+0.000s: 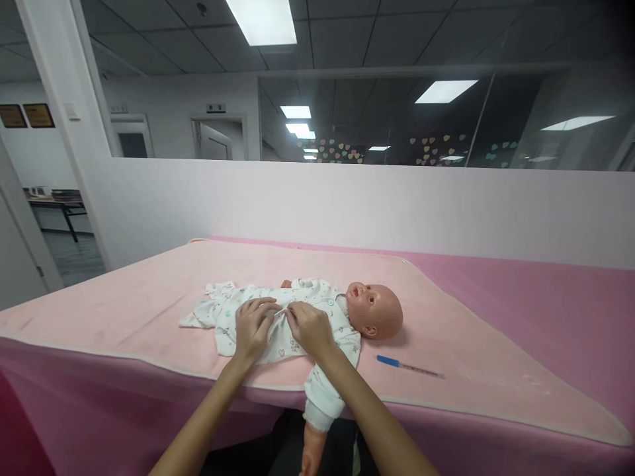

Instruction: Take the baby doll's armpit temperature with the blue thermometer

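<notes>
Both my left fingers and right fingers are at the front of the white garment, the right ones apparently pinched on its edge, the left loosely curled; whether those grip, I cannot tell. The doll lies beneath them, head off to their right, near sleeve already on; between my fingers the front seems not yet fully closed. I see no container near them.

Past the near edge of the blanket, the doll's arm leaves the frame. Left hand and right hand partly hide the shirt; the blue-capped stick bears markings too small to read.
</notes>
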